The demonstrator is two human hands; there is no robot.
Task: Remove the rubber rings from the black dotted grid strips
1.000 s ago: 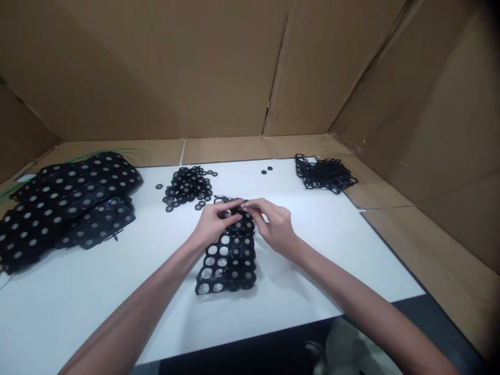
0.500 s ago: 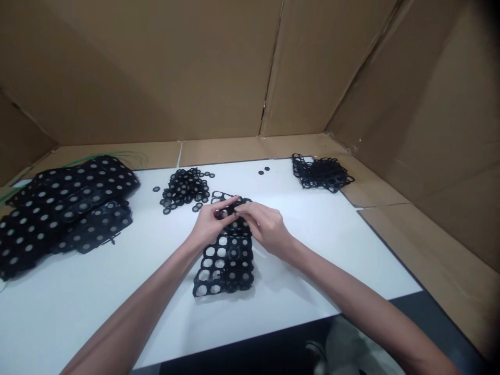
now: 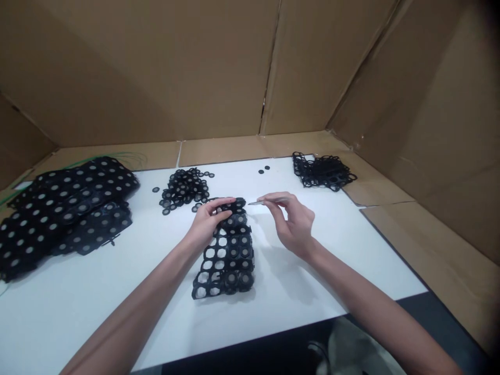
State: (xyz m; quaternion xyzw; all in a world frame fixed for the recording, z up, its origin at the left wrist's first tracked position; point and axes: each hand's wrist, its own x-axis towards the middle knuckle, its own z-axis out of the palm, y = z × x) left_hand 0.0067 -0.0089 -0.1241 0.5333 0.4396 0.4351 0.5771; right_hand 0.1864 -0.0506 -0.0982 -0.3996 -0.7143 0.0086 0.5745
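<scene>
Left hand pinches far end of black perforated strip on the desk, right hand grips thin pointed tool just beside it; I'd brace strip flat, tip light.

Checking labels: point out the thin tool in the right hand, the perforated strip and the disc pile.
Thin tool [image 3: 255, 202], head view: on its exposed front part.
Perforated strip [image 3: 226, 259], head view: on the web near its middle.
Disc pile [image 3: 185, 187], head view: on its middle.

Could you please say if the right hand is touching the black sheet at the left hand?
Apart: the head view shows white tabletop between right hand and black sheet.
</scene>
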